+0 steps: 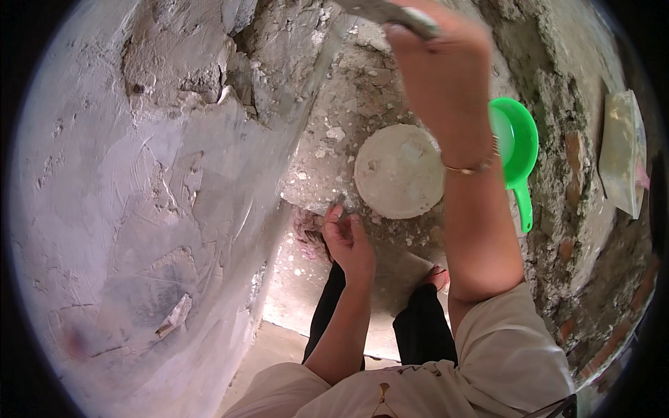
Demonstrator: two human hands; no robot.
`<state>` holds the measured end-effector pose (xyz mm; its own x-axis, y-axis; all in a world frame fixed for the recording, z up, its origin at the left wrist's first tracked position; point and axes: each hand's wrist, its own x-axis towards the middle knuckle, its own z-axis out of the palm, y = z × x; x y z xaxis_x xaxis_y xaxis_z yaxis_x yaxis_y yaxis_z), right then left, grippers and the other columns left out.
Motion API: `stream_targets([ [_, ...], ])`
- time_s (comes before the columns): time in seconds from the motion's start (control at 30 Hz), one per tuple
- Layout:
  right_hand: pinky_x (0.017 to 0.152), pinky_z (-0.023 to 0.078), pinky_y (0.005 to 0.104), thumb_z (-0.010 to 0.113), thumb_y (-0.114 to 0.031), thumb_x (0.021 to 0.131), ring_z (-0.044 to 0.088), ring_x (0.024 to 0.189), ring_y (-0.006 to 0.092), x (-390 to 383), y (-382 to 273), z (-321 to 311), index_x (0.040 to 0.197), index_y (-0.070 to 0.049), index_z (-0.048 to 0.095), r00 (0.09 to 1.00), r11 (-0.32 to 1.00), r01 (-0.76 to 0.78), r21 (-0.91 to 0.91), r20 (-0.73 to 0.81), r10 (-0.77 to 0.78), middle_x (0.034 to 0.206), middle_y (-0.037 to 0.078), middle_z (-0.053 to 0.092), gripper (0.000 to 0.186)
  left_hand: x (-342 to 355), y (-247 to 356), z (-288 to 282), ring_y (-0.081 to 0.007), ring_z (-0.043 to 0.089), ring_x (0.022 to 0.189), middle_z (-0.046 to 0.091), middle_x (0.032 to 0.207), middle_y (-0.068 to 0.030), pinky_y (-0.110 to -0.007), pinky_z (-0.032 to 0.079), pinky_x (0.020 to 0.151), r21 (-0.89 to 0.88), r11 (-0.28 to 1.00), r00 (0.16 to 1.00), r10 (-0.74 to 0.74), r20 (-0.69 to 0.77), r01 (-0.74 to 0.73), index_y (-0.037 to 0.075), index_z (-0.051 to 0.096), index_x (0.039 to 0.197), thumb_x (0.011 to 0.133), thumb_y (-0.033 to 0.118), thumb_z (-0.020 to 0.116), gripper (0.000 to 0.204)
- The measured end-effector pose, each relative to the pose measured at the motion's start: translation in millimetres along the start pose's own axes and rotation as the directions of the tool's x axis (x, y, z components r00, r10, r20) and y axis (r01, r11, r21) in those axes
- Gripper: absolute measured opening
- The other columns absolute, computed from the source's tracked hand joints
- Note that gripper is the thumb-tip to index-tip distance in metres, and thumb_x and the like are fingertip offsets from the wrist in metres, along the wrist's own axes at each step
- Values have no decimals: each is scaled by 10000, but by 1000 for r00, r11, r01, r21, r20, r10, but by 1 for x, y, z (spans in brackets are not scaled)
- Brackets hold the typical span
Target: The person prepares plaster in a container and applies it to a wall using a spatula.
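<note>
My right hand [446,76] is raised at the top of the view, blurred by motion. It is closed around a long grey tool [401,17] smeared with white. The tool's far end runs out of the picture, so its kind is hidden. Lower and to the left, my left hand [347,240] hovers beside the plastered wall [174,181] with fingers loosely curled and apart, and nothing visible in them. Between the hands stands a round, whitish, plaster-crusted lid or bucket top [398,172]. A green long-handled scoop [521,139] with pale liquid lies just right of my right forearm.
Broken, rough plaster [181,56] marks the upper left wall. Rubble and white crumbs cover the ground [334,132] around the round top. On the right, a clear plastic bag [622,153] lies against a rough ledge with exposed brick. My feet and dark trousers [425,324] are below.
</note>
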<state>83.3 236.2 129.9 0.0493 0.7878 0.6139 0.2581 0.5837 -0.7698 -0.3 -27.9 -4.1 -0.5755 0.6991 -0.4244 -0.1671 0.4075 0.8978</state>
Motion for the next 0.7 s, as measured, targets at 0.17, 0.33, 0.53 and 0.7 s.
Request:
stream_targets([
  [0.17,605,525,322,508,111,748,651,643,278,14,2,13,904,23,701,996,992,86,-90,32,-83,776,189,669,264,-2,-11,6,-51,512,720,575,906,-43,-183,409,601,115,988,995,104,6,-104,39,441,1283,945,9,531,351],
  [0.33,579,522,304,504,99,751,643,622,228,15,-7,4,875,23,706,998,992,57,-113,-1,-57,758,164,681,249,3,-12,-4,-46,502,688,580,887,-36,-185,398,572,87,994,998,68,-18,-66,46,442,1285,948,10,526,349],
  [0.53,573,522,271,475,89,773,634,619,182,31,-28,-12,902,19,716,962,971,-201,-131,163,221,743,125,690,282,3,-13,0,-33,494,682,574,874,-24,-183,387,561,62,995,997,73,0,-73,57,451,1282,948,14,530,346],
  [0.7,603,541,298,472,68,785,638,607,216,20,-22,-15,947,-21,731,978,953,-84,-291,157,134,767,112,702,319,5,-13,-6,-35,497,693,580,885,-26,-176,386,582,89,994,998,63,-10,-62,63,454,1284,947,16,533,349],
])
